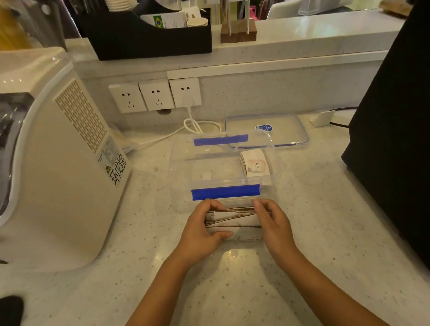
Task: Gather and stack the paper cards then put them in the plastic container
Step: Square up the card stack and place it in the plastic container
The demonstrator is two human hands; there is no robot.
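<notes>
A loose stack of paper cards (235,219) stands on edge on the counter, white faces and brown edges showing. My left hand (203,230) grips its left end and my right hand (272,222) grips its right end. Just beyond the hands stands the clear plastic container (180,165) with blue clips on its near and far walls. Inside it, at the right, lies another small pile of cards (256,164) with the word "love" on top.
The clear lid (283,126) lies behind the container at the right. A white appliance (54,162) stands at the left, a black machine (408,147) at the right. A white cable (190,126) runs from the wall sockets (155,94).
</notes>
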